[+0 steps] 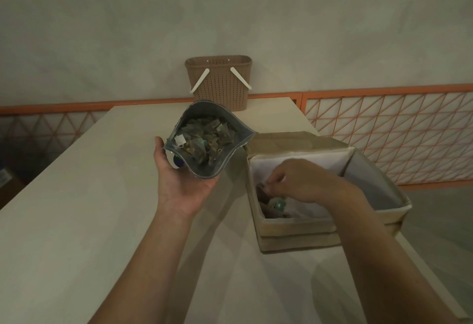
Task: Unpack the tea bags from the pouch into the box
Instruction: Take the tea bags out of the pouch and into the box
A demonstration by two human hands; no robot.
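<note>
Inside the box [294, 223], the right hand [304, 180] covers much of the floor, so only a few tea bags [276, 205] show beneath it, dim and hard to count. Its fingertips [272, 182] are curled together low in the box, seemingly pinching a dark tea bag, though the dim light leaves this uncertain. The left hand [184, 177] cups the pouch [204, 139] from below, fingers curled round its base, holding it upright above the table [89, 195] just left of the box. The pouch mouth gapes open, showing a heap of tea bags inside. A basket [220, 80] stands at the table's far edge.
</note>
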